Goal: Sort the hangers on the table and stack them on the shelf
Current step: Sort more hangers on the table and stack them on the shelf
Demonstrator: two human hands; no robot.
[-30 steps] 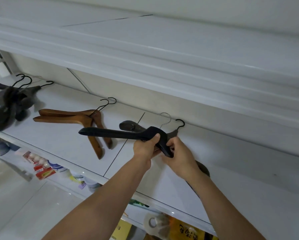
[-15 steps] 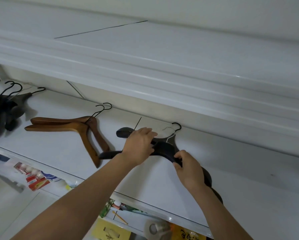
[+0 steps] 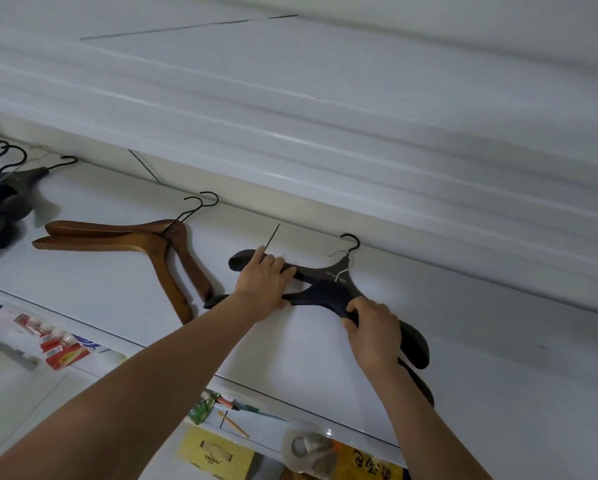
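A black hanger [image 3: 325, 296] lies on top of a dark brown hanger [image 3: 417, 344] on the white shelf [image 3: 325, 368], hooks toward the back wall. My left hand [image 3: 263, 282] rests flat over the left arms of both, fingers stretched out. My right hand [image 3: 373, 334] curls its fingers round the black hanger's right arm. Two brown wooden hangers [image 3: 117, 237] lie stacked to the left. A pile of dark hangers [image 3: 3, 202] sits at the far left, partly cut off by the frame edge.
Another white shelf [image 3: 325, 150] overhangs close above. Below the front edge are a yellow tissue box [image 3: 218, 455], red packets [image 3: 62, 351] and a tape roll [image 3: 301, 448].
The black hanger, held up above the shelf a second ago, has come down onto the dark brown hanger. My left hand went from gripping it to lying flat; my right hand slid along the right arm.
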